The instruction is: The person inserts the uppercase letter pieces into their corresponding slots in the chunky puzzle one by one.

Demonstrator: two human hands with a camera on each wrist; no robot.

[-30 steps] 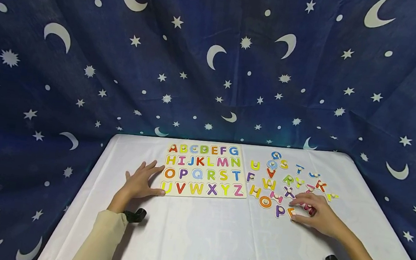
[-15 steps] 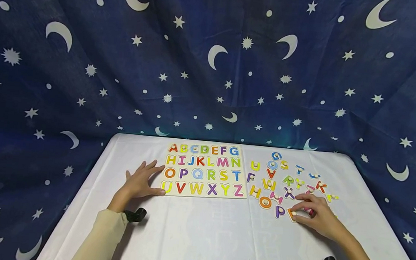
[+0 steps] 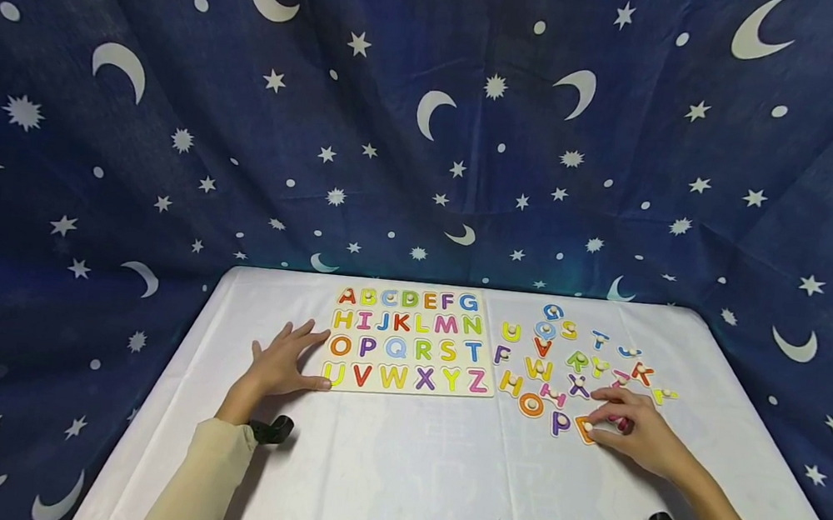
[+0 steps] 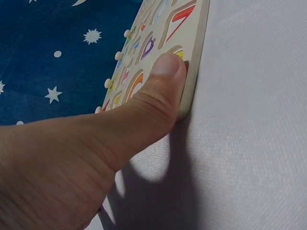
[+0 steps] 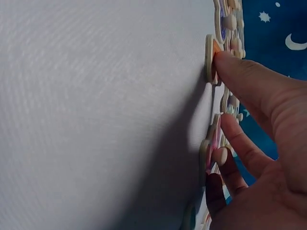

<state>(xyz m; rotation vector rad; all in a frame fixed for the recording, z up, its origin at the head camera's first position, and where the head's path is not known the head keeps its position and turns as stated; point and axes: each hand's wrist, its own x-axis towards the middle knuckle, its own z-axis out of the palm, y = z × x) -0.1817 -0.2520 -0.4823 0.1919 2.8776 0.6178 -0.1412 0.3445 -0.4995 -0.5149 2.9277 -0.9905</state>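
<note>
A wooden alphabet puzzle board [image 3: 409, 372] lies left of centre on the white table. My left hand [image 3: 286, 362] rests at its left edge with fingers spread; in the left wrist view the thumb [image 4: 165, 76] presses on the board's corner by the yellow U slot. At the right, my right hand [image 3: 634, 423] pinches the knob of an orange letter puzzle piece [image 3: 582, 431] between thumb and index finger, the piece on the tablecloth. The right wrist view shows the thumb against the orange piece [image 5: 216, 46]; the index fingertip is hidden there. A pink piece [image 5: 209, 153] sits under the other fingers.
Loose knobbed letters are scattered right of the board, among them a purple P [image 3: 560, 424], an orange O [image 3: 531, 404] and a purple X [image 3: 579, 385]. Knobbed pieces A [image 3: 348, 296] through D fill the start of the board's top row. A dark starry curtain [image 3: 425, 169] hangs behind.
The orange piece has shifted slightly at my right fingertips, its knob now showing between them, and the right hand has moved a little. My left hand has stayed on the board.
</note>
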